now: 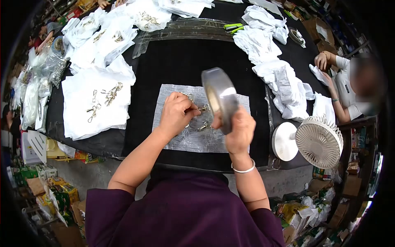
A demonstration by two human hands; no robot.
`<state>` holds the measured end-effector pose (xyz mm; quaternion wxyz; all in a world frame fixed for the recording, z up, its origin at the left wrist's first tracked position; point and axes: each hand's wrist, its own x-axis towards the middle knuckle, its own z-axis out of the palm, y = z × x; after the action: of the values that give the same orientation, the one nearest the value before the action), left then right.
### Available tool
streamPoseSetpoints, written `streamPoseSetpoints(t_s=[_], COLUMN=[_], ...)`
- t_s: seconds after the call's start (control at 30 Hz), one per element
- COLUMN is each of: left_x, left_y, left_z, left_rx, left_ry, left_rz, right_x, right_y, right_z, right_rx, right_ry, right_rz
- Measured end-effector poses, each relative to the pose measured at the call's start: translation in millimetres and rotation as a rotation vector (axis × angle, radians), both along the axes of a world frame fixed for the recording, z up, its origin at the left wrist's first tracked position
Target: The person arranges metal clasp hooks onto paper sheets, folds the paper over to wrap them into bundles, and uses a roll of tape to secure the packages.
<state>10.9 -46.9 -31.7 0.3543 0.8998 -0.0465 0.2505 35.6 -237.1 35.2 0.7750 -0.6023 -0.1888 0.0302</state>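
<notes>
A grey translucent sheet [177, 138] lies on the black table top, with small metal clasps [202, 125] on it. My left hand [177, 111] pinches a small metal clasp over the sheet's left part. In my right hand [240, 129] is a large roll of clear tape [220, 96], held upright and tilted above the sheet's right part. The roll is blurred and hides some of the sheet behind it. More clasps [111, 94] rest on a stack of white sheets [74, 105] to the left.
White crumpled bundles [284, 84] line the right side, near a green tool [233, 28]. A white fan [319, 142] stands at the front right. Beyond it a person [345, 86] handles white material. Clear bags [45, 78] lie far left.
</notes>
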Motion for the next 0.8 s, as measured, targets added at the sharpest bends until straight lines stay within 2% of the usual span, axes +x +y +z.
streamPoseSetpoints(t_s=[0.1,0.17,0.27,0.33,0.4,0.43,0.5,0.6,0.77,0.8], left_x=[-2,-1,4,6,34,50,79,95,81,68], left_y=[3,2,-3,-8,-20,-30,-50,-71,-74,-73], left_z=[0,0,28,40,38,34,20,17,34,43], left_rx=[0.013,0.012,-0.006,-0.033,0.068,0.063,0.232,0.414,0.201,0.047], left_ry=[0.0,0.001,0.06,0.136,-0.101,-0.097,-0.096,-0.004,0.082,0.087], left_rz=[0.01,0.008,0.057,0.115,0.002,-0.002,-0.149,-0.219,-0.169,-0.189], right_x=[12,14,13,13,16,17,18,19,15,13], right_y=[18,13,-30,-57,-71,-76,-78,-79,-72,-72], right_z=[-4,10,11,8,2,-3,-4,-12,-11,-11], right_rx=[-0.222,-0.12,-0.145,-0.224,-0.207,-0.177,-0.133,-0.225,-0.189,-0.186], right_ry=[-0.035,0.063,0.033,0.022,0.049,0.066,0.093,0.053,0.044,0.037], right_rz=[0.16,0.146,0.005,-0.208,-0.289,-0.295,-0.305,-0.34,-0.334,-0.348])
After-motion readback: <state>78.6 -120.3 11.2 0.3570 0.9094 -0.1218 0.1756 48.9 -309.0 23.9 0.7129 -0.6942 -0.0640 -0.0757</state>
